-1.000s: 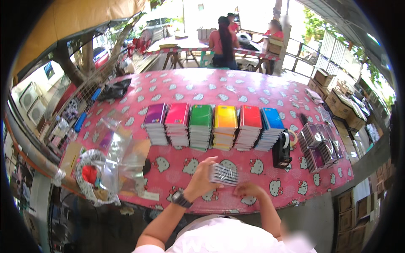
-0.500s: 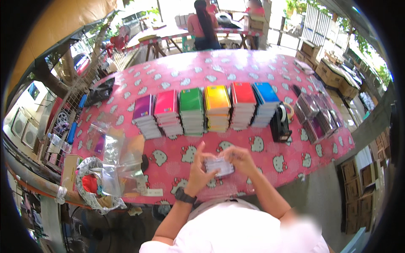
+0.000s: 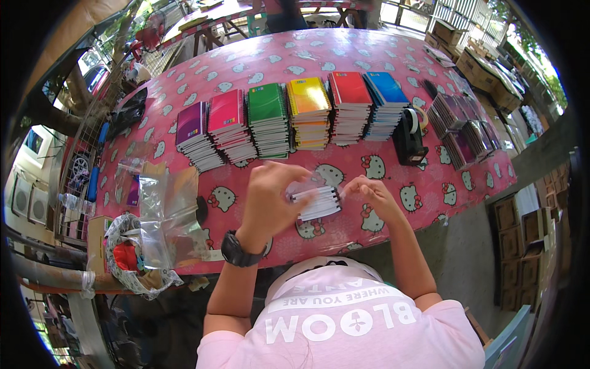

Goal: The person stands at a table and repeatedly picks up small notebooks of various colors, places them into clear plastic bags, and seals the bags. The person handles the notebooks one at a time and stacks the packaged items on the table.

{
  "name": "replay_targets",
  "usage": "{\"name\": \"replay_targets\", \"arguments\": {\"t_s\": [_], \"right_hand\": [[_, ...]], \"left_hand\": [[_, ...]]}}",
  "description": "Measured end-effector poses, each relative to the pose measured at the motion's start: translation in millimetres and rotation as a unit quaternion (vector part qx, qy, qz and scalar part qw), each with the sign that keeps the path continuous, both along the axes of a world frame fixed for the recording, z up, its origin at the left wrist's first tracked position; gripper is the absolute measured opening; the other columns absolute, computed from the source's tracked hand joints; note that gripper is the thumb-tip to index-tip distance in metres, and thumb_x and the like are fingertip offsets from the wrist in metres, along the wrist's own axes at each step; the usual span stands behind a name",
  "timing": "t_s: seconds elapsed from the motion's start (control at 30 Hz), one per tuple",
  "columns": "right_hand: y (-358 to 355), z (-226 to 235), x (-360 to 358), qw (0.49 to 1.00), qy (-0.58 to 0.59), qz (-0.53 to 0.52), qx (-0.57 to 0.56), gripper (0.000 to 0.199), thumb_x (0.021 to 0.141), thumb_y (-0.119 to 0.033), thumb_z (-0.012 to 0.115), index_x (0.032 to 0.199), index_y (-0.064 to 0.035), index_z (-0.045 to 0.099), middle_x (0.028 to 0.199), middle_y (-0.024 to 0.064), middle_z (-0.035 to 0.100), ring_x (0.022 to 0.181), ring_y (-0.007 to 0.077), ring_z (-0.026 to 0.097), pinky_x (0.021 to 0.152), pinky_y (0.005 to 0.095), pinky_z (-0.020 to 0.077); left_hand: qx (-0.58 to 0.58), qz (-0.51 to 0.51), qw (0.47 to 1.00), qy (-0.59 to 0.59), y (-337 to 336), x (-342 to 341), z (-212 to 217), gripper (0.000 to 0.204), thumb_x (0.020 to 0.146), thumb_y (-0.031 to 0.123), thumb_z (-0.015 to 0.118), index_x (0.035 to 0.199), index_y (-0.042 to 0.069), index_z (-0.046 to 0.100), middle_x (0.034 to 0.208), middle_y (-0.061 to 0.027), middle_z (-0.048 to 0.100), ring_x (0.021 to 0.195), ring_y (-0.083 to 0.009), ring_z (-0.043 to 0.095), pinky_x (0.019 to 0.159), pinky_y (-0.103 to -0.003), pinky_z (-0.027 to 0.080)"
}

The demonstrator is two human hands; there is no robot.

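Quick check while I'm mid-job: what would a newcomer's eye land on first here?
Most likely the row of six bright notebook stacks, purple through blue, across the middle of the pink tablecloth. Next, nearer the front edge, the small white bundle between the left hand and right hand. Then the black tape dispenser, just right of the blue stack.

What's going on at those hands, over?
Left hand over the left side of small white bundle, grip unclear. Right hand near its right end, contact unclear. Coloured notebook stacks beyond, black tape dispenser to the right; neither between the hands.
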State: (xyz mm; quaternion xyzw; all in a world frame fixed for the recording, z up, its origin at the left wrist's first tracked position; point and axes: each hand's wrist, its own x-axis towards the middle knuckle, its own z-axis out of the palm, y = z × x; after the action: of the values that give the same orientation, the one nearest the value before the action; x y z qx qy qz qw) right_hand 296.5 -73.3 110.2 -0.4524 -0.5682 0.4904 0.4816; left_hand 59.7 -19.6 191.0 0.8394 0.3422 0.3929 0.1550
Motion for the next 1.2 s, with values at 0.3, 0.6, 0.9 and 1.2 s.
{"name": "replay_targets", "arguments": {"t_s": [0.3,0.6,0.9,1.2], "right_hand": [[-8.0,3.7,-15.7,0.936,-0.293,0.046,0.191,0.037,0.065,-0.023,0.071,0.1,-0.0151,0.069,0.114,0.0007,0.059,0.109,0.0255,0.039,0.098,0.0421,0.0267],[-2.0,-1.9,-22.5,0.916,-0.323,0.136,0.193,0.051,0.055,-0.013,0.072,0.105,-0.0199,0.066,0.137,-0.0015,0.045,0.132,0.033,0.025,0.103,0.0522,0.0209],[3.2,-1.4,-19.2,0.904,-0.342,0.2,0.16,0.063,0.056,-0.018,0.073,0.117,-0.026,0.062,0.148,-0.0012,0.029,0.135,0.0379,0.015,0.107,0.0561,0.0145],[1.5,0.6,-17.8,0.911,-0.328,0.212,0.136,0.069,0.056,-0.017,0.072,0.121,-0.0319,0.059,0.148,-0.002,0.03,0.135,0.0381,0.017,0.107,0.0551,0.0143]], "left_hand": [[-0.046,-0.059,0.995,-0.07,-2.1,-39.6,-19.9,0.012,0.07,0.009,0.068,0.081,0.01,0.066,0.079,-0.0048,0.065,0.09,-0.0223,0.057,0.092,-0.039,0.035],[-0.071,-0.12,0.986,0.086,-27.0,-41.5,-105.8,0.065,0.061,-0.001,0.06,0.124,0.013,0.055,0.134,-0.0041,0.047,0.13,-0.0317,0.031,0.105,-0.045,0.025],[-0.066,-0.13,0.988,0.056,-15.8,-19.3,-75.2,0.064,0.062,0.011,0.071,0.124,0.018,0.055,0.137,-0.005,0.043,0.136,-0.0347,0.018,0.11,-0.051,0.008],[-0.027,-0.164,0.986,-0.026,3.2,-41.2,-22.6,0.008,0.073,0.018,0.07,0.077,0.014,0.064,0.084,0.0018,0.065,0.107,-0.0229,0.054,0.107,-0.046,0.015]]}}
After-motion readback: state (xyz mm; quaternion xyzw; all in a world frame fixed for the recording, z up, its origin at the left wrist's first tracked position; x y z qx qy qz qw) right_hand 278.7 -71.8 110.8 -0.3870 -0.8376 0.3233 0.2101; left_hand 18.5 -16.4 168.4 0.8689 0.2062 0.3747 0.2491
